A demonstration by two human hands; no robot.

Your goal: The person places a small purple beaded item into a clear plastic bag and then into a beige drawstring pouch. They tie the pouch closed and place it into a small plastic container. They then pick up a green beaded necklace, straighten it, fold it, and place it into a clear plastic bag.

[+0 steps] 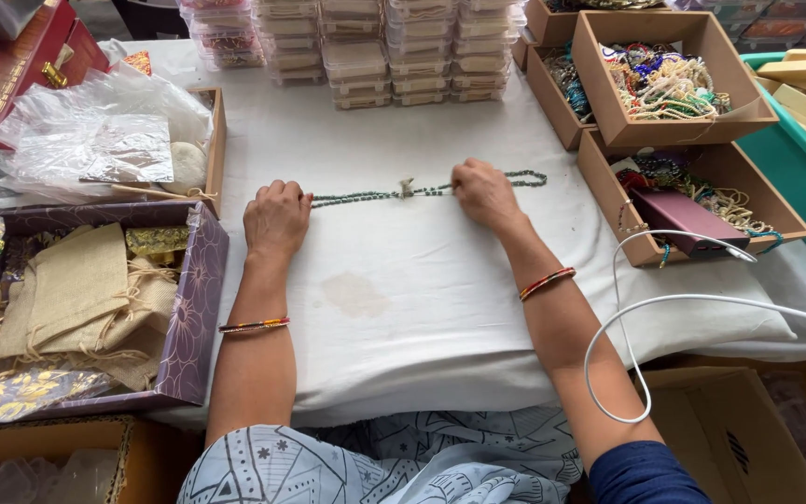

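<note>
Stretching left to right across the white cloth point(403, 308), the green bead strand point(366, 196) lies taut between the left hand point(276, 217), clenched on its left end, and the right hand point(483, 193), pinching it near the middle knot point(407, 187).

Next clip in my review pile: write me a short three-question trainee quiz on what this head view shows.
1. True or false: the beaded strand lies stretched in a line on the white cloth, with the left hand at one end.
2. Multiple choice: the small pale knot or tag on the strand sits (A) left of the left hand, (B) between the two hands, (C) inside a cardboard box.
3. What lies in the purple box beside the left forearm?

Key:
1. True.
2. B; the right hand presses the strand just right of it.
3. Beige drawstring pouches.
</note>
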